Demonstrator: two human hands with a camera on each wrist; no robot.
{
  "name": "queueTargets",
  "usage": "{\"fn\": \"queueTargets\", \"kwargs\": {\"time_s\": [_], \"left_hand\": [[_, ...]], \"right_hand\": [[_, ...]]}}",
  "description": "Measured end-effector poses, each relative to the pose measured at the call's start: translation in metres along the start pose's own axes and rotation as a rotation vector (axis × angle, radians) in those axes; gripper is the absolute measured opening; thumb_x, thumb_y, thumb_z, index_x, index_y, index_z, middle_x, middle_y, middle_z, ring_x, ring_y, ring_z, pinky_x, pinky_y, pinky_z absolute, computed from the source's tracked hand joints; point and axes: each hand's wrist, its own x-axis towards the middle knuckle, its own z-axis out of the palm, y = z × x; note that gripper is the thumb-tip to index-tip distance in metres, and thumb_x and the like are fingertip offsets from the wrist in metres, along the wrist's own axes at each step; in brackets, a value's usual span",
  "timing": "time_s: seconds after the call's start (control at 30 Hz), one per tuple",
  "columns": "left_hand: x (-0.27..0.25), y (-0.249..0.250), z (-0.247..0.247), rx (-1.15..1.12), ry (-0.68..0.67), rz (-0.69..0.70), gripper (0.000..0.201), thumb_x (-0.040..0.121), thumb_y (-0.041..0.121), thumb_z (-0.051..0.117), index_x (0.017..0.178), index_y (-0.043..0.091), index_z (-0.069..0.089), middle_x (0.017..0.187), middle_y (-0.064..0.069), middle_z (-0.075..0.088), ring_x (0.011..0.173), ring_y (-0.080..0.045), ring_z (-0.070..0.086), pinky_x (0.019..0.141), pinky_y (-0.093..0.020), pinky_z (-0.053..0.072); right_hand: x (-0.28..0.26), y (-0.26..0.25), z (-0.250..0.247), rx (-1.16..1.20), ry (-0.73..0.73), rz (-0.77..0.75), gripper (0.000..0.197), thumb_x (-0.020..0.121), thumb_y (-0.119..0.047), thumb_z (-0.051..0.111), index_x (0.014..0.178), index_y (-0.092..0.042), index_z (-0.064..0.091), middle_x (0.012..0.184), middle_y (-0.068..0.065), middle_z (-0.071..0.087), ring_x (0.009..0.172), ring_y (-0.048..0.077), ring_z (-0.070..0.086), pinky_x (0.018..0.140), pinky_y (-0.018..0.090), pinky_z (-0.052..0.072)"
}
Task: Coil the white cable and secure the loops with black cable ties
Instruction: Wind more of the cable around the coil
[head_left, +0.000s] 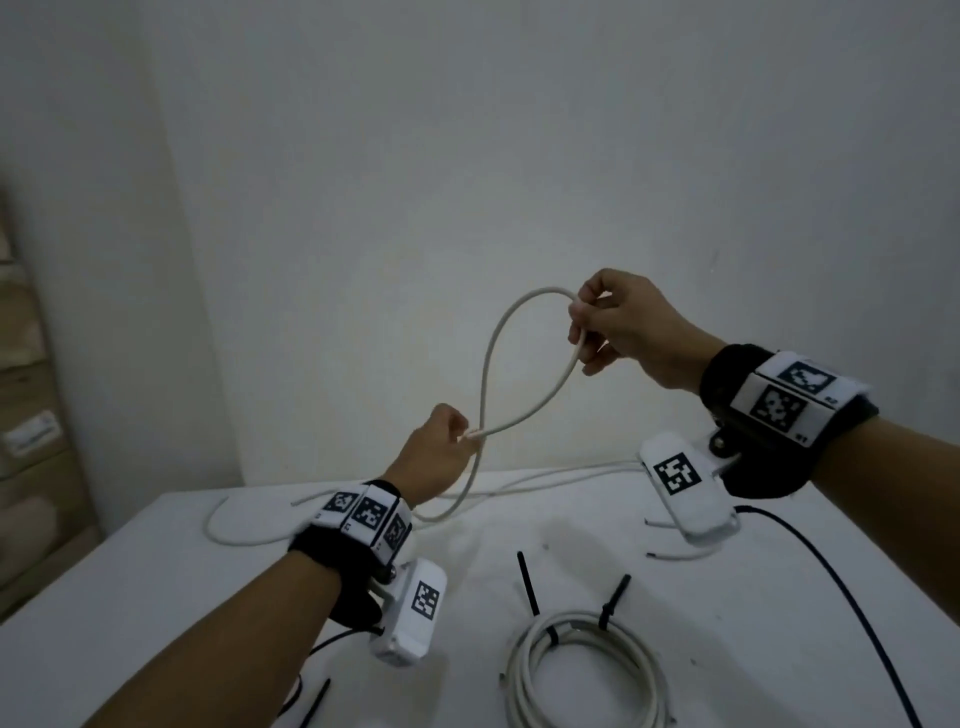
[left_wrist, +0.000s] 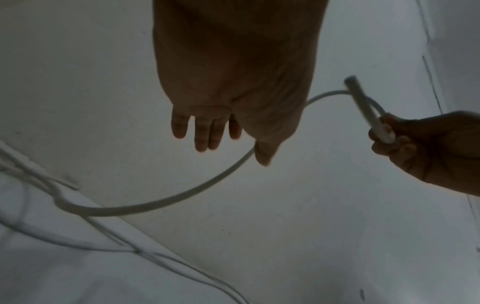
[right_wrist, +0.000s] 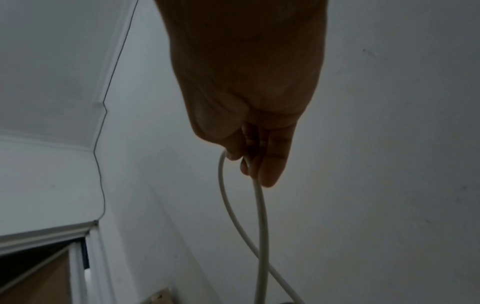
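At about nine o'clock on the white table (head_left: 156, 582) a slack run of the white cable (head_left: 524, 400) lies in a loose curve. My left hand (head_left: 436, 457) is raised above the table's far edge, near the middle of the view, thumb and fingertips pinching the cable where its two strands cross. In the left wrist view the other fingers (left_wrist: 202, 131) hang fairly straight and only the thumb side touches the cable. From that pinch a loop rises toward one o'clock to my right hand (head_left: 618, 327), held higher and further out. Its fingers are curled round the top of the loop, both strands passing through the grip; the right wrist view shows them dropping from my fingers (right_wrist: 270, 158) and crossing below. Below the pinch the cable sags to the table and trails toward three o'clock. At six o'clock a finished coil (head_left: 582, 670) lies flat, bound by black cable ties (head_left: 613, 597) with tails sticking up. A black cord (head_left: 831, 577) runs along the table at four o'clock.
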Motion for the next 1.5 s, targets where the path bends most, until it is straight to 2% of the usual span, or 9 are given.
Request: {"fn": "queueTargets", "kwargs": {"time_s": [0.13, 0.2, 0.3, 0.53, 0.77, 0.9, 1.03, 1.27, 1.5], "left_hand": [[-0.007, 0.016, -0.005, -0.104, -0.06, 0.028, 0.049, 0.087, 0.036, 0.067, 0.125, 0.014, 0.044, 0.111, 0.0, 0.055, 0.107, -0.018, 0.053, 0.094, -0.033, 0.043], [-0.012, 0.026, -0.001, -0.263, -0.076, 0.028, 0.026, 0.095, 0.031, 0.056, 0.099, 0.006, 0.06, 0.077, -0.005, 0.065, 0.072, -0.018, 0.062, 0.082, -0.035, 0.05], [-0.018, 0.042, 0.0, -0.517, -0.009, 0.041, 0.026, 0.094, 0.027, 0.06, 0.077, 0.009, 0.052, 0.049, -0.002, 0.041, 0.04, -0.014, 0.038, 0.047, -0.028, 0.041], [-0.031, 0.088, -0.001, -0.931, 0.039, 0.123, 0.015, 0.099, 0.018, 0.048, 0.087, 0.009, 0.05, 0.054, 0.004, 0.033, 0.051, -0.011, 0.031, 0.046, -0.023, 0.028], [-0.036, 0.099, -0.007, -1.027, 0.156, 0.126, 0.017, 0.102, 0.021, 0.043, 0.089, 0.012, 0.051, 0.074, -0.005, 0.057, 0.073, -0.017, 0.059, 0.067, -0.034, 0.052], [-0.038, 0.106, -0.021, -1.239, 0.04, 0.088, 0.022, 0.102, 0.026, 0.042, 0.087, 0.012, 0.05, 0.055, 0.001, 0.054, 0.05, -0.014, 0.057, 0.055, -0.029, 0.054], [-0.04, 0.109, -0.034, -1.283, -0.049, -0.011, 0.026, 0.098, 0.028, 0.043, 0.077, 0.013, 0.05, 0.047, 0.005, 0.035, 0.037, -0.01, 0.033, 0.037, -0.019, 0.03], [-0.039, 0.113, -0.051, -1.169, -0.001, -0.045, 0.022, 0.088, 0.019, 0.042, 0.066, 0.016, 0.041, 0.038, 0.007, 0.024, 0.03, -0.008, 0.02, 0.035, -0.017, 0.019], [-0.037, 0.123, -0.058, -1.417, 0.048, 0.043, 0.029, 0.091, 0.019, 0.039, 0.061, 0.015, 0.04, 0.037, 0.006, 0.025, 0.031, -0.009, 0.023, 0.036, -0.016, 0.023]], "right_hand": [[-0.01, -0.032, -0.004, 0.115, -0.025, -0.035, 0.014, 0.095, -0.007, 0.054, 0.082, -0.007, 0.049, 0.07, 0.012, 0.06, 0.05, 0.02, 0.054, 0.047, 0.032, 0.052], [-0.015, -0.041, -0.009, 0.139, 0.033, -0.021, 0.014, 0.095, -0.007, 0.054, 0.082, -0.006, 0.049, 0.07, 0.013, 0.06, 0.05, 0.02, 0.055, 0.047, 0.032, 0.053], [-0.024, -0.041, -0.017, 0.24, 0.175, 0.064, 0.018, 0.094, -0.005, 0.054, 0.077, -0.004, 0.05, 0.07, 0.015, 0.058, 0.047, 0.019, 0.057, 0.046, 0.03, 0.055], [-0.063, -0.016, 0.008, 0.701, 0.34, 0.363, 0.023, 0.096, 0.002, 0.046, 0.073, 0.004, 0.049, 0.069, 0.018, 0.051, 0.06, 0.028, 0.056, 0.043, 0.029, 0.056], [-0.107, 0.001, 0.053, 0.65, 0.198, 0.392, 0.014, 0.094, 0.0, 0.052, 0.081, 0.004, 0.051, 0.073, 0.023, 0.062, 0.061, 0.028, 0.067, 0.056, 0.034, 0.06], [-0.115, -0.002, 0.068, 0.606, 0.137, 0.392, 0.012, 0.09, 0.001, 0.057, 0.084, -0.002, 0.047, 0.068, 0.02, 0.063, 0.053, 0.029, 0.067, 0.051, 0.035, 0.058], [-0.115, -0.006, 0.072, 0.564, 0.059, 0.473, 0.005, 0.087, -0.001, 0.053, 0.085, 0.003, 0.057, 0.064, 0.015, 0.06, 0.051, 0.027, 0.063, 0.048, 0.03, 0.054], [-0.12, 0.001, 0.071, 0.42, 0.104, 0.499, 0.034, 0.09, -0.037, 0.062, 0.083, -0.008, 0.046, 0.068, 0.009, 0.053, 0.041, 0.015, 0.045, 0.038, 0.02, 0.037], [-0.144, -0.006, 0.098, 0.506, -0.52, 0.603, 0.073, 0.092, -0.066, 0.023, 0.1, -0.002, 0.057, 0.077, 0.014, 0.069, 0.057, 0.023, 0.066, 0.045, 0.023, 0.049]]}}
